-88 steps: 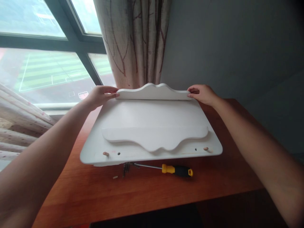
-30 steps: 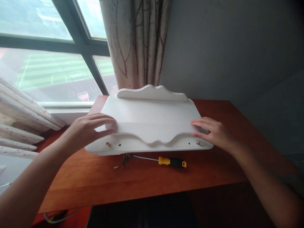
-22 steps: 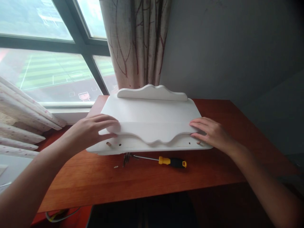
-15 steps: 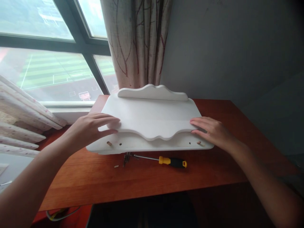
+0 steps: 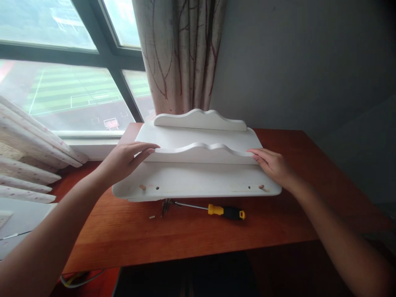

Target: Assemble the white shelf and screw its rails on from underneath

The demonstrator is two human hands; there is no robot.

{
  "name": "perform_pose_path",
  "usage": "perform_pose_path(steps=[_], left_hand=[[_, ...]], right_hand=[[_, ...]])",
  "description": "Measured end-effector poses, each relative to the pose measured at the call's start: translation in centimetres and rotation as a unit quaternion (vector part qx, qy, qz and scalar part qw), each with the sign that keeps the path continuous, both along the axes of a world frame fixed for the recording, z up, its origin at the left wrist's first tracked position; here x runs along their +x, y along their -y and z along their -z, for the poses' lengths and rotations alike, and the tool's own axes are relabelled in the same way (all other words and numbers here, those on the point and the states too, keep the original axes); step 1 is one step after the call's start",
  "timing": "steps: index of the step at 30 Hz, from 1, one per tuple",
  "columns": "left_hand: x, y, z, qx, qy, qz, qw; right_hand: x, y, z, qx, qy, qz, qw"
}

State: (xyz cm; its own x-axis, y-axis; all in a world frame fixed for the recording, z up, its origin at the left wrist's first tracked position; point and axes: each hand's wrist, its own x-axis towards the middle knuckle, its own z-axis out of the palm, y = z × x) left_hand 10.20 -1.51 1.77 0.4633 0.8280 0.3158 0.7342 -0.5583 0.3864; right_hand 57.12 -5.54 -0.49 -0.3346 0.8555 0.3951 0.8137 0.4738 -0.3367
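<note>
The left hand's fingers (image 5: pixel 147 150) lie stretched and close together over the left end of the front rail (image 5: pixel 201 153). The thumb sits just below them on the near face, so the end is pinched between thumb and fingers. The right hand's fingers (image 5: pixel 256 156) are also held together, with their tips pressed on the rail's right end. How far they reach behind it cannot be told. Between the left hand (image 5: pixel 125 160) and the right hand (image 5: pixel 274 166), this white rail with a wavy top edge stands upright on its long edge. It runs across the middle of a flat white board (image 5: pixel 198 181).

Along the board's far edge stands a second wavy piece, the back rail (image 5: pixel 201 120), parallel to the held one. Near the board's front edge a wooden dowel (image 5: pixel 142 187) sticks up at the left and another dowel (image 5: pixel 261 187) at the right. Each has a small hole (image 5: pixel 157 188) just inward of it.

The board lies on a reddish wooden table (image 5: pixel 185 241). Just in front of it are a screwdriver (image 5: pixel 225 212) with a yellow and black handle, a cluster of screws (image 5: pixel 165 206) by its tip, and a loose peg (image 5: pixel 150 217). Behind the table hang a patterned curtain (image 5: pixel 182 53) and a window (image 5: pixel 62 82).
</note>
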Motion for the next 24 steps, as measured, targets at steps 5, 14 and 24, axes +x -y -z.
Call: perform_pose_path(steps=[5,14,24], left_hand=[[-0.5,-0.1,0.1,0.006,0.010,0.015,1.000],[-2.3,0.2,1.2,-0.034,0.061,-0.046,0.996],[-2.5,-0.4,2.3,-0.063,0.065,-0.090,0.992]], right_hand=[[0.3,0.2,-0.3,-0.018,-0.005,0.002,1.000],[2.3,0.8,-0.2,-0.025,-0.059,0.047,0.997],[2.7,0.5,1.1,-0.031,-0.085,0.073,0.993]])
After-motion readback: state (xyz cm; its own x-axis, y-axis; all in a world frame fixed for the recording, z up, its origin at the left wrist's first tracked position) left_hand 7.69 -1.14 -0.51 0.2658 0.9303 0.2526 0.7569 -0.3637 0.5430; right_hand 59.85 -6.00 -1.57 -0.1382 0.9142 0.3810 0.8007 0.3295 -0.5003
